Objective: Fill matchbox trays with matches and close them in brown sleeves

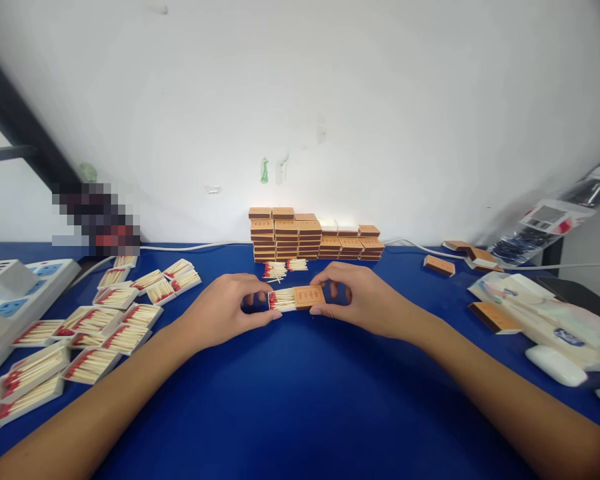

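Note:
My left hand pinches the outer end of a white matchbox tray filled with red-headed matches. The tray's other end sits inside an orange-brown matchbox sleeve, which my right hand grips between thumb and fingers. About half of the tray shows outside the sleeve. Just behind, two small heaps of loose matches lie on the blue table. Beyond them, a stack of closed matchboxes stands against the wall.
At the left, several open trays of matches lie near a white power strip. Loose matchboxes, a pack of wipes and a white rounded case are at the right. A cable runs along the wall.

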Motion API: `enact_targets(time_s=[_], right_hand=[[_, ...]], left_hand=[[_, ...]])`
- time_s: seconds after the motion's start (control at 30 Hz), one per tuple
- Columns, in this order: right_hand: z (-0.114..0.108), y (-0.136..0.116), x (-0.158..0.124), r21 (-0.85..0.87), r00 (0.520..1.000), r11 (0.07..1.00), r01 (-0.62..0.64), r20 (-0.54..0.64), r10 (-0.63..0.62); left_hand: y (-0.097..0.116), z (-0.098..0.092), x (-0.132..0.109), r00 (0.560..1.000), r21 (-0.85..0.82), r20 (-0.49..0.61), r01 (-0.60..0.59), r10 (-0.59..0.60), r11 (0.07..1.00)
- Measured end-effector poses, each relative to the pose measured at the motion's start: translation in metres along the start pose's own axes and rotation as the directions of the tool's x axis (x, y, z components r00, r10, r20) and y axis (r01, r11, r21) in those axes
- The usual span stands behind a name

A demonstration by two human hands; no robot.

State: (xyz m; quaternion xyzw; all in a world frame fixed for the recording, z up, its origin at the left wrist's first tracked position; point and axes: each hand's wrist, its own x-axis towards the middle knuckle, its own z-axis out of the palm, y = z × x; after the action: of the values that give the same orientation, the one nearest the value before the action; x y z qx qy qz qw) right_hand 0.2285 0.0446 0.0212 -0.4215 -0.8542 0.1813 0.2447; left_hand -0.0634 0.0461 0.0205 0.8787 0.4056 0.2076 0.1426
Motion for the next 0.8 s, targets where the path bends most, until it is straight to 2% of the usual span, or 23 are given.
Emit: enact_targets(time_s=[0.1,0.37,0.47,0.57,0.63,0.7,0.8], right_hand=[[0.003,0.001,0.001,0.075,1.0,0.997,0.012,-0.007,-0.012],[0.019,-0.009,0.002,0.322,0.999,0.947,0.006,-0.038,0.007],[0.025,-0.019,0.0,0.386,1.0,0.922,0.022,-0.001,-0.023],[0.026,-0.027,-0.003,0.414,0.997,0.91,0.021,0.053,-0.047],[0.022,-0.028,-0.004,0.393,0.996,0.919,0.033,0.058,-0.061],[0.014,-0.024,-0.001,0.303,0.998,0.951,0.063,0.006,-0.068],[-0.006,-0.007,0.018,0.05,0.973,0.997,0.063,-0.225,-0.05]], left_hand=[[-0.002,0.001,0.0,1.0,-0.051,0.005,-0.022,0.022,0.998],[0.0,0.005,0.0,0.999,-0.285,-0.022,0.027,-0.034,0.958],[0.006,0.006,0.0,1.0,-0.346,-0.024,-0.008,0.0,0.938],[0.009,0.005,-0.001,1.0,-0.419,0.023,0.022,-0.014,0.908],[0.006,0.004,-0.001,0.999,-0.441,0.038,0.051,-0.038,0.896],[0.002,0.003,-0.001,0.998,-0.4,0.007,0.063,-0.066,0.914],[-0.005,0.003,-0.001,0.991,-0.199,-0.101,0.063,-0.085,0.978]])
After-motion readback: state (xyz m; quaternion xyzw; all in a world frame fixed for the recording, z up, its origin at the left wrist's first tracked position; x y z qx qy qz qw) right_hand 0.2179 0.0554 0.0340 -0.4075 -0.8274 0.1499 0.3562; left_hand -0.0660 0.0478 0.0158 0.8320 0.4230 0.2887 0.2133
